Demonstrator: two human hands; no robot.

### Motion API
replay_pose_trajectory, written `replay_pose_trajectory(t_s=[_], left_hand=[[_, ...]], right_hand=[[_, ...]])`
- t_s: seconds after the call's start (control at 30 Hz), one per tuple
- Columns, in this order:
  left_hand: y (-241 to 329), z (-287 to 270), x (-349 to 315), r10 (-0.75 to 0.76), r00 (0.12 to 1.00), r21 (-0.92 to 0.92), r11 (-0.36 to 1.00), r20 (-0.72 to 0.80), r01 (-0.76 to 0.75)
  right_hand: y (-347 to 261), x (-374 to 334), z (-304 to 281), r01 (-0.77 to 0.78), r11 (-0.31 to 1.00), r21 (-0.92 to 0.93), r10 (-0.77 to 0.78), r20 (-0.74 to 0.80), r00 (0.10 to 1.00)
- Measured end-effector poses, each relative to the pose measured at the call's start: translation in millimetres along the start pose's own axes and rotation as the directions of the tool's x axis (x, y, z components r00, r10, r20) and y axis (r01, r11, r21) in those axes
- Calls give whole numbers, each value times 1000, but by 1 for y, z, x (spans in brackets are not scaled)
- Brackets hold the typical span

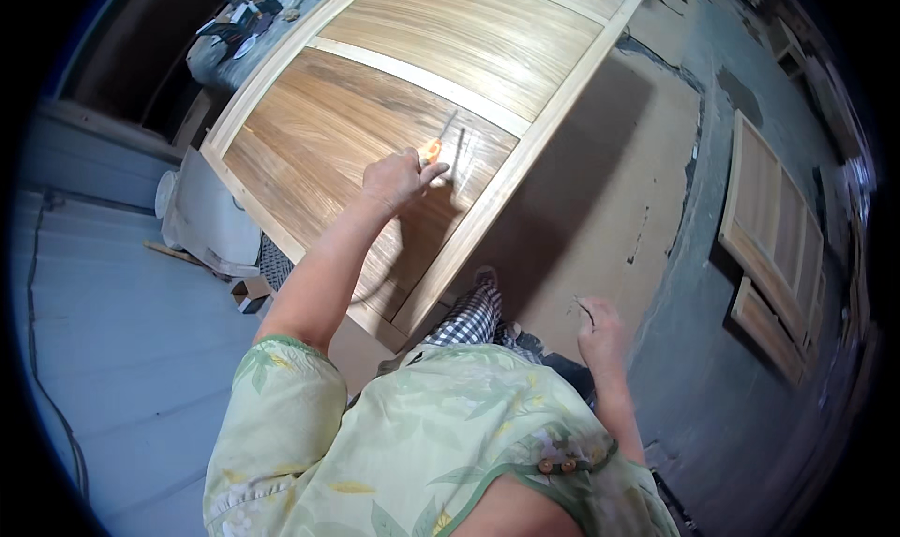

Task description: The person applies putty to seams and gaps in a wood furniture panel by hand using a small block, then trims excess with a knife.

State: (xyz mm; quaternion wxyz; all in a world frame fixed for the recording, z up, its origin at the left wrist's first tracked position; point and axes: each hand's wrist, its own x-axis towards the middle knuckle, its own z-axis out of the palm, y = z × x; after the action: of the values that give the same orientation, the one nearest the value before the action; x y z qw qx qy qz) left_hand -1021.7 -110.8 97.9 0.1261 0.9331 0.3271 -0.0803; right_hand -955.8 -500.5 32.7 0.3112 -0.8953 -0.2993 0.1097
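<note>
Over the near panel of a framed wooden door [319,143], my left hand [394,179] is closed round a small tool with an orange-and-white handle [430,151]. Its thin metal end points away from me, and its dark shadow falls on the wood. I cannot tell whether the tip touches the panel. To the right of the door, low beside my body, my right hand [605,335] has its fingers closed. Something thin and dark [583,308] sticks out at its fingertips, too small to name.
Other framed wooden panels [773,223] lie at the right on the grey floor. White containers [202,213] and a small open cardboard box [250,294] are left of the door. Assorted tools and clutter [258,16] cover a surface at the far left. My checked trousers [469,317] are close to the door's near corner.
</note>
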Motion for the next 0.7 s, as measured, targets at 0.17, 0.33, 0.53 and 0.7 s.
replay_pose_trajectory(t_s=[0.17,0.33,0.53,0.7], left_hand=[[2,-32,34,-227,940,-169,947,256,275],[-83,-57,118,-348,937,-264,903,9,338],[-21,-49,117,-132,991,-17,991,-26,131],[-5,19,87,-174,976,30,983,-134,180]], right_hand=[[3,62,-5,186,980,65,-185,-11,983],[32,115,-32,234,970,70,-237,24,971],[14,185,-44,281,960,-4,-281,38,959],[-27,253,-13,528,849,-3,-526,63,848]])
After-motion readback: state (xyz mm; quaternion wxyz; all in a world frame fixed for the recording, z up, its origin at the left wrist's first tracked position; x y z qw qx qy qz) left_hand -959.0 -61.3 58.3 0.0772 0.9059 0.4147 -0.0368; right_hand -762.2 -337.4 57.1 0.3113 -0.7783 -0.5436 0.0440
